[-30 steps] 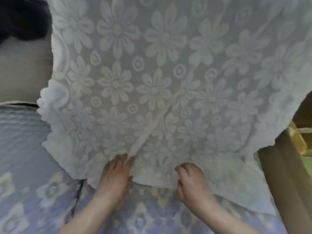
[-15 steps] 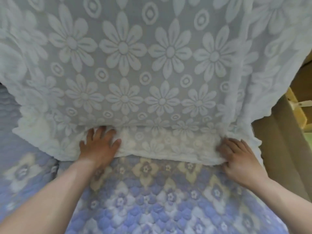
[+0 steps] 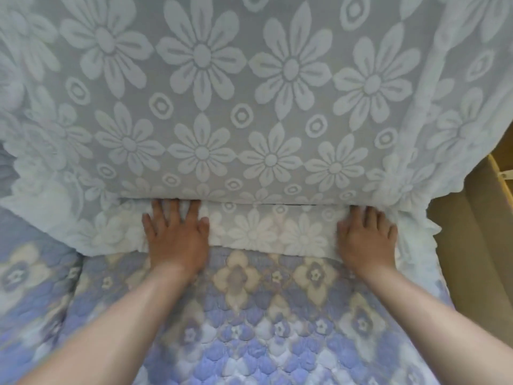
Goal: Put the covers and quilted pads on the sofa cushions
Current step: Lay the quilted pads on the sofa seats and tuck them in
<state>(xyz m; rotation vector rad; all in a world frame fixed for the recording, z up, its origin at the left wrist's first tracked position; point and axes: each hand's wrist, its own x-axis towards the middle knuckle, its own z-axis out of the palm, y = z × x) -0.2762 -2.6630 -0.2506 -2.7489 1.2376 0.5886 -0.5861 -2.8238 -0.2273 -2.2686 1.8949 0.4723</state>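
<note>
Cover (image 3: 249,93): white lace with daisy pattern, draped over the sofa back and filling the upper view. Its lower edge lies folded forward onto the seat, with the fold line running along the crease where back meets seat.

Pad (image 3: 249,315): quilted, blue and lavender with cream flowers, spread flat on the seat cushion beneath the cover's hem. A second pad (image 3: 30,287) of like pattern lies at left (image blurred there).

Left hand (image 3: 176,240): palm down, fingers straight and spread, pressing the cover's hem at the crease; grasping nothing.

Right hand (image 3: 366,240): likewise flat on the hem, fingers extended toward the crease, tips partly under the lace; no grasp seen.

Tan floor (image 3: 472,259) shows at right.
</note>
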